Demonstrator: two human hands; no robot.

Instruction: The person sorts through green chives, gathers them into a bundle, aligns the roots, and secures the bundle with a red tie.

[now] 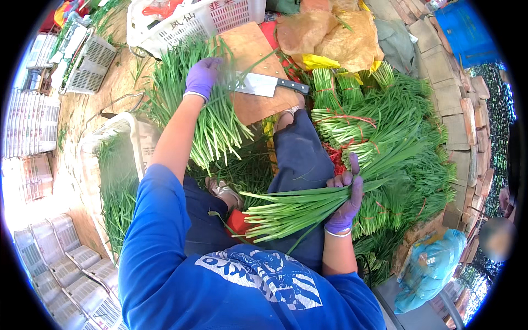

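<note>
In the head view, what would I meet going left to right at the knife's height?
Crate → left hand → knife → tied greens → blocks.

Green bunch (297, 212) here, sideways, close to you, pale ends left; bigger heap (217, 124) farther out, stalks pointing your way.

Landmark: knife (257, 84). Blade's left end: partly covered by greens (214, 118). Left of knife: left hand (203, 77), underside hidden, hold indeterminate. Beneath knife: board (250, 110), partly covered. Above knife: crate (192, 28), cropped at top edge. Far right, below knife: round patch (497, 238), blurred, unidentifiable.
</note>
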